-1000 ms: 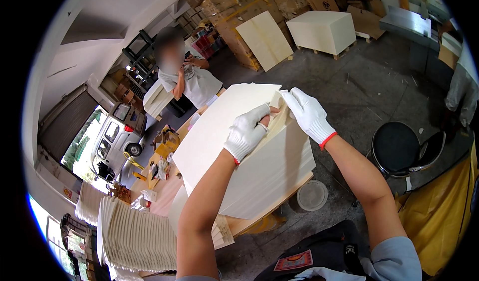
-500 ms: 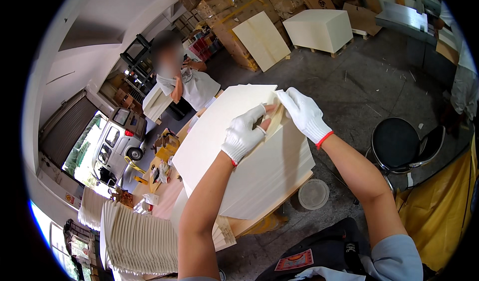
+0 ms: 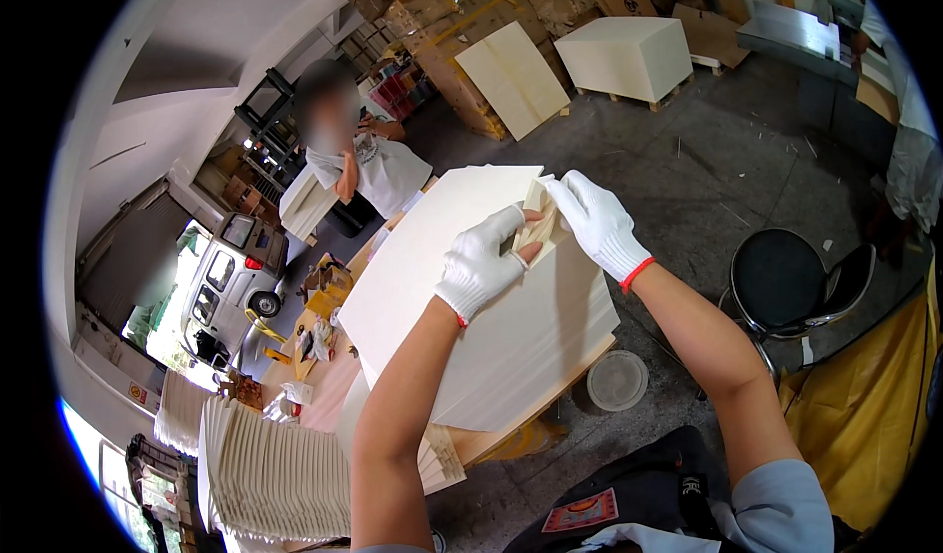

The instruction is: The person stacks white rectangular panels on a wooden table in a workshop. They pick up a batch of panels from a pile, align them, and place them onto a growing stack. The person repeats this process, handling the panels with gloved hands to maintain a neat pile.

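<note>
A tall stack of white boards lies in front of me, its layered side facing me. At its far right corner is a bundle of thin pale strips. My left hand, in a white glove with bare thumb and index tips, rests on the top board, those fingertips closed on the strips' left edge. My right hand, gloved in white with a red cuff, grips the strips' far end from the right; its fingertips are partly hidden.
Fanned stacks of white sheets stand at the lower left. Tools and bags litter the wooden table. A person stands beyond it. On the right are a black chair and a round lidded bucket. A white block on a pallet stands behind.
The fingers of my left hand have shifted slightly along the strips, and the strips look more spread apart. My right hand has barely moved.
</note>
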The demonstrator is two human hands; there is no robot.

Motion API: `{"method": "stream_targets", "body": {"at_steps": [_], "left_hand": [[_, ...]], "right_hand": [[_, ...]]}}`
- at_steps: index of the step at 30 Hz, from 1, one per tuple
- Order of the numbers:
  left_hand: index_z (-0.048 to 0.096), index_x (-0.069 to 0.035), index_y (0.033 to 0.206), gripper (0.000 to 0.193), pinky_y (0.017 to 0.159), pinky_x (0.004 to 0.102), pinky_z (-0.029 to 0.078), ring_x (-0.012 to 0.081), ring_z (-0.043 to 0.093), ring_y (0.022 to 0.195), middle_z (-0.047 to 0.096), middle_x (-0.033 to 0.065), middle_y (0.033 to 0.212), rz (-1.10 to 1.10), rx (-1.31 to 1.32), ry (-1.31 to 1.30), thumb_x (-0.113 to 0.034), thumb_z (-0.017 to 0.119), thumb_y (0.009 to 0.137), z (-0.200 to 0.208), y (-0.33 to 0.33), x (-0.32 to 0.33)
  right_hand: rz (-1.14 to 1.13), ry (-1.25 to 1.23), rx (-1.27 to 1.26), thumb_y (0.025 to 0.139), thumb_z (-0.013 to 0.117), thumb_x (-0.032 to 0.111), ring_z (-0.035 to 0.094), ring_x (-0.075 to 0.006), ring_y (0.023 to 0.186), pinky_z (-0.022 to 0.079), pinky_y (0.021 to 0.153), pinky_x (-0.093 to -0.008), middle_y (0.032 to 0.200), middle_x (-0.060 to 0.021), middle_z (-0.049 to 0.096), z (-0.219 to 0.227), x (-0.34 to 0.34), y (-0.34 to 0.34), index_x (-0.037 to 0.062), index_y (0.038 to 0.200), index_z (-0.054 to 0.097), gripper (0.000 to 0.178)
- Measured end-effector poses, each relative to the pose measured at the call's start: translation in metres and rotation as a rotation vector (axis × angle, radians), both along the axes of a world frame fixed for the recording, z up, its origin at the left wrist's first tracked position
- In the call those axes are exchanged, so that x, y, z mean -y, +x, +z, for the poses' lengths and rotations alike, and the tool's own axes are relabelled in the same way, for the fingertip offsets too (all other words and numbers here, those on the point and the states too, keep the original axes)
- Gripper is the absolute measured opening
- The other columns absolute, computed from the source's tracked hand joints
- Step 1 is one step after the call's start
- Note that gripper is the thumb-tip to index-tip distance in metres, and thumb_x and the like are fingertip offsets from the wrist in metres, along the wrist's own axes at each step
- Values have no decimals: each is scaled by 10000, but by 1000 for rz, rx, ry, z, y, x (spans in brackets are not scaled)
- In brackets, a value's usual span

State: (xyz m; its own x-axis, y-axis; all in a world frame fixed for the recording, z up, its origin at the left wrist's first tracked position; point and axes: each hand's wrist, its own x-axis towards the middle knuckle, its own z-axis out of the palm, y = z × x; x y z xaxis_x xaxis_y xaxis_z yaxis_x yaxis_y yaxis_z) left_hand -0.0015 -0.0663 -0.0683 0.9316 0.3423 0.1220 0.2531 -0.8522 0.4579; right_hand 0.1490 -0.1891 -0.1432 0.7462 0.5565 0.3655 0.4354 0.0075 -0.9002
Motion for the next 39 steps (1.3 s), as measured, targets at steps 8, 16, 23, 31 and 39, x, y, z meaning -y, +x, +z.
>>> {"method": "stream_targets", "body": {"at_steps": [8, 16, 23, 31, 39], "left_hand": [[683, -179, 1378, 490, 948, 396, 549, 318, 724, 1036, 743, 165, 1124, -147, 151, 297, -88, 657, 897, 2, -1, 15], [673, -140, 1330, 475, 869, 451, 581, 387, 714, 994, 721, 190, 1113, -191, 373, 425, -69, 689, 861, -28, -11, -9], [697, -103, 1226, 301, 895, 445, 579, 391, 710, 1061, 732, 158, 1184, -160, 246, 516, -152, 690, 930, -8, -9, -9], [691, -56, 1194, 260, 911, 435, 563, 395, 708, 1073, 744, 163, 1176, -79, 203, 497, -174, 697, 962, -17, 18, -17], [685, -70, 1259, 310, 916, 424, 564, 376, 716, 1085, 747, 155, 1191, 18, 153, 528, -181, 704, 971, -19, 23, -14]], "right_hand": [[29, 12, 56, 1065, 475, 565, 667, -384, 827, 484, 753, -471, 818, -172, 658, 8, 14, 7, 86, 992, 612, 503], [-53, -441, 432, 981, 500, 663, 729, -411, 851, 547, 729, -533, 908, -191, 744, 3, 29, 9, 84, 1011, 689, 611], [-36, -355, 457, 869, 616, 589, 704, -391, 746, 532, 696, -499, 757, -180, 699, 19, 30, 11, 81, 876, 720, 519], [-73, -266, 652, 840, 665, 527, 669, -365, 653, 507, 606, -486, 665, -154, 649, 6, 27, 18, 81, 803, 706, 450], [-94, -137, 831, 944, 575, 492, 694, -348, 683, 516, 609, -484, 722, -159, 686, 21, 10, 23, 74, 845, 711, 451]]}}
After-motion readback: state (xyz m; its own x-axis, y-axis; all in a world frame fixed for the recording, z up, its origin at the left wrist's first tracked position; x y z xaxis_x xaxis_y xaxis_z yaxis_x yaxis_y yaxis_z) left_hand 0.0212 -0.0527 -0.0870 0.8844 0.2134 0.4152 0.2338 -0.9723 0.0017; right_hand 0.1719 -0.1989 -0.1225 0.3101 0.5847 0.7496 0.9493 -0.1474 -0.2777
